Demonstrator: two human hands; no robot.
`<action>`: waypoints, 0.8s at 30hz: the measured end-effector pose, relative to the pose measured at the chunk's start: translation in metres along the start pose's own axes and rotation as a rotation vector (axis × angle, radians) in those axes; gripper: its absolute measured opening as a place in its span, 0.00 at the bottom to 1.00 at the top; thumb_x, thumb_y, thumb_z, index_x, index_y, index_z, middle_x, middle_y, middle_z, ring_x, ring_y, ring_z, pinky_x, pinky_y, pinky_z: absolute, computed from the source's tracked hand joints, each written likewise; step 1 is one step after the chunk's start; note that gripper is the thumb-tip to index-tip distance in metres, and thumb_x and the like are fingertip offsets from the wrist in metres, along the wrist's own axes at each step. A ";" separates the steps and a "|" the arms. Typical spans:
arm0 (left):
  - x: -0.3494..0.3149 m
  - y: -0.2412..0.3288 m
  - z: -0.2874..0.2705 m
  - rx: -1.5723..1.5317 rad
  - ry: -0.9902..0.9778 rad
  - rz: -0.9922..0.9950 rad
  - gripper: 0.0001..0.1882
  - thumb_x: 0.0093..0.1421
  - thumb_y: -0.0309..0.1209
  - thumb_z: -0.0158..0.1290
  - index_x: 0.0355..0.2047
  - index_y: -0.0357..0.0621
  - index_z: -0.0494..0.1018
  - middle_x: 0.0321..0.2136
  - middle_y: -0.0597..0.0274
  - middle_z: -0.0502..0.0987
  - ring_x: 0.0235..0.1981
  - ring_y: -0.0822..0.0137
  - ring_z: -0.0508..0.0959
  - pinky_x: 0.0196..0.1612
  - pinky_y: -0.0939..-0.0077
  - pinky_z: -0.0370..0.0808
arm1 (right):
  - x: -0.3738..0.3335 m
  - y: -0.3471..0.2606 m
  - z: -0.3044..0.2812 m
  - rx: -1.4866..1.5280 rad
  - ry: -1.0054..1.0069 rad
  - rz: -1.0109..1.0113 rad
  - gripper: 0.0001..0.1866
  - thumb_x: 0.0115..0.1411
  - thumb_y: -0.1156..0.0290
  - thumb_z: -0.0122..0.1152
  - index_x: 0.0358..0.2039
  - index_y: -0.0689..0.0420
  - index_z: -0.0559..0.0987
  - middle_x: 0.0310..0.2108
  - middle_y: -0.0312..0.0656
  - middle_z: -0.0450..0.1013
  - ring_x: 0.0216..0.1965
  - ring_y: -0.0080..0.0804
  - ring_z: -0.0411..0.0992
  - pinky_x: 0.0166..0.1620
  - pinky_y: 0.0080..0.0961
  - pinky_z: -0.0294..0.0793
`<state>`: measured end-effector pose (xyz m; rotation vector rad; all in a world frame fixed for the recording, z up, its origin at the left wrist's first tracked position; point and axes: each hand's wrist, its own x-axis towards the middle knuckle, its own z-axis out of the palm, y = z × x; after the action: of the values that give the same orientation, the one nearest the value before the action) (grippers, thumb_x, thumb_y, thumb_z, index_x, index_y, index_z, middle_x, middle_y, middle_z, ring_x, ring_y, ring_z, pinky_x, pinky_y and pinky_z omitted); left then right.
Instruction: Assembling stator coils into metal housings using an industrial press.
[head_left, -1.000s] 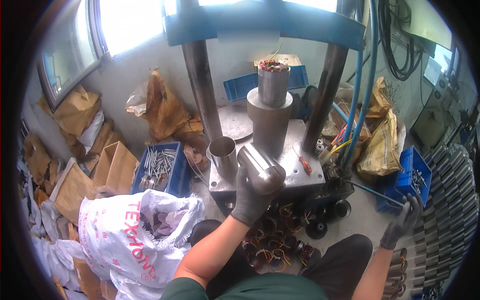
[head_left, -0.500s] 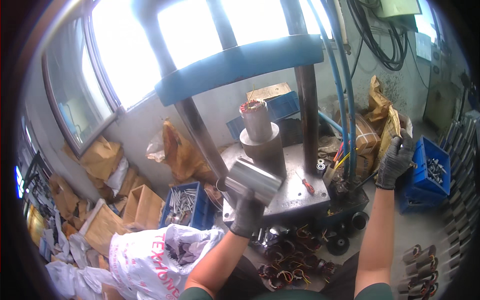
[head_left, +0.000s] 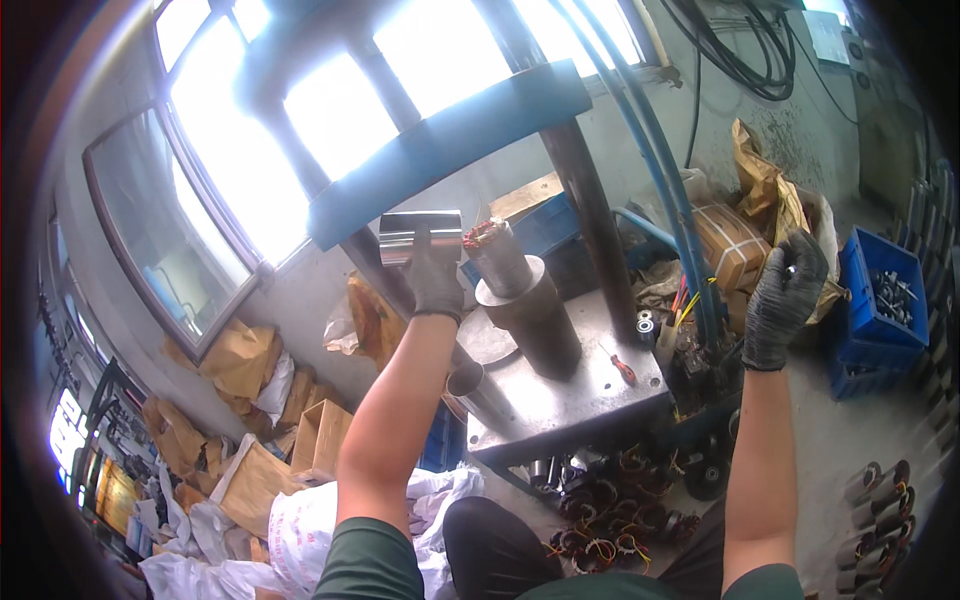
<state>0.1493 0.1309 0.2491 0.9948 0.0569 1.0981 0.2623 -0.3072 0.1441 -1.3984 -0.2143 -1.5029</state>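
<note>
My gloved left hand [head_left: 436, 285] grips a shiny metal tube [head_left: 400, 238], held sideways in the air under the blue crossbeam. Just right of the tube stands a stator core [head_left: 505, 266] with red windings at its top, resting on a thick steel cylinder [head_left: 545, 335]. That cylinder sits on the press's metal bed [head_left: 600, 405]. My gloved right hand [head_left: 785, 303] is raised at the right beside a brown paper bag [head_left: 790, 215]. Its fingers are curled, and a small shiny spot shows between them, too small to name.
The press's blue crossbeam [head_left: 450, 140] and dark posts [head_left: 590, 215] frame the bed. A red screwdriver [head_left: 624, 370] and another metal tube [head_left: 478, 395] are on the bed. Wound stators [head_left: 610, 515] lie below. Blue bins [head_left: 885, 290] stand right; cardboard and a white sack [head_left: 310, 530] left.
My left hand has lifted the metal tube up and away from above the bed, to beside the stator core's top. My right hand's fingers have curled in near the paper bag. The view has tilted.
</note>
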 end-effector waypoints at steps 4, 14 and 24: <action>0.031 -0.013 0.013 0.108 0.169 -0.030 0.27 0.60 0.44 0.67 0.54 0.46 0.73 0.48 0.61 0.78 0.48 0.64 0.79 0.48 0.65 0.79 | -0.001 0.007 0.000 0.003 0.009 0.014 0.12 0.67 0.79 0.59 0.51 0.62 0.79 0.50 0.48 0.76 0.50 0.41 0.75 0.54 0.35 0.78; 0.067 -0.014 0.017 0.131 0.053 -0.144 0.30 0.58 0.43 0.70 0.57 0.47 0.74 0.50 0.61 0.79 0.51 0.62 0.80 0.50 0.62 0.80 | 0.000 0.001 -0.003 0.085 -0.002 0.072 0.12 0.66 0.79 0.59 0.49 0.63 0.80 0.49 0.47 0.76 0.49 0.41 0.76 0.54 0.35 0.78; 0.090 -0.015 0.021 0.149 0.013 -0.153 0.29 0.55 0.42 0.71 0.54 0.52 0.74 0.45 0.66 0.81 0.45 0.65 0.82 0.45 0.68 0.80 | 0.003 0.000 -0.007 0.021 -0.026 0.085 0.08 0.65 0.78 0.61 0.44 0.62 0.83 0.41 0.46 0.79 0.44 0.40 0.78 0.51 0.34 0.77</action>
<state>0.2150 0.1849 0.2882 1.0978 0.2244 0.9705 0.2582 -0.3139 0.1444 -1.3944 -0.1841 -1.4094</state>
